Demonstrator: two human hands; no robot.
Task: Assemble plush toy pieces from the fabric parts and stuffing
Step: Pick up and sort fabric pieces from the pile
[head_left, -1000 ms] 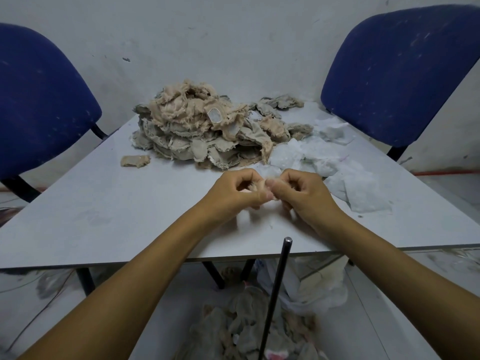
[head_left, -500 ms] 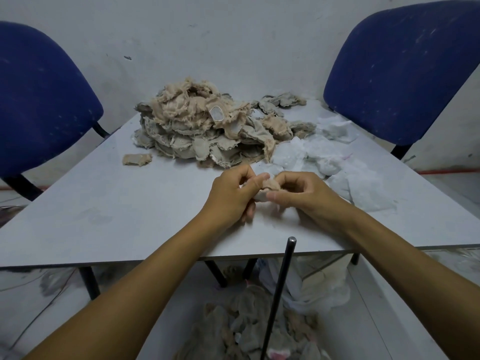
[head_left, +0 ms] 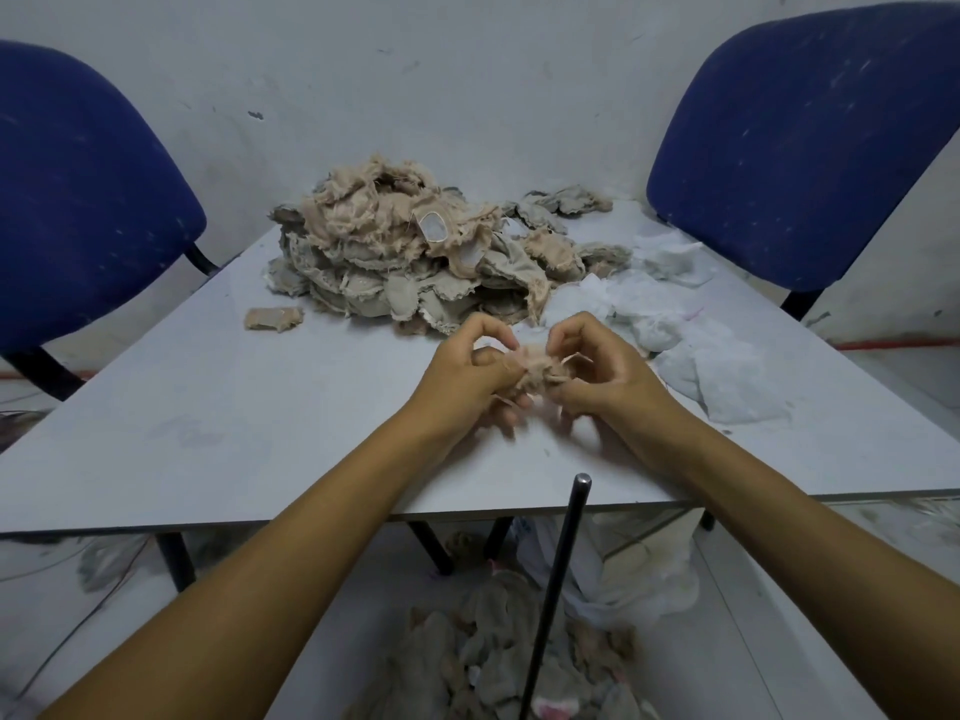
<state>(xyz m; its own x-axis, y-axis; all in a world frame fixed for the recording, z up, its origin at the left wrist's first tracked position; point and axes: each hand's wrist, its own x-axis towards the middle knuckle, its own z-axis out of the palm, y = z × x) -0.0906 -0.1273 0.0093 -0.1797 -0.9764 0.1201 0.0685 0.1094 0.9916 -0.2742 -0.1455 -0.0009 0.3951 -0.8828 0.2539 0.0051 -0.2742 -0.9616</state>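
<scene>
A single head-worn camera gives the only view, so no second view overlaps with it. It looks forward and steeply down from above the near edge of the table (head_left: 218, 428), close enough that both forearms run in from the bottom corners of the frame. The wide-angle lens bends the table's near edge and takes in the whole surface to its far edge at the wall (head_left: 467, 85). It faces that wall squarely, with one blue chair (head_left: 88, 200) off the left edge and another (head_left: 800, 148) off the right. Floor below the near edge also shows.
</scene>
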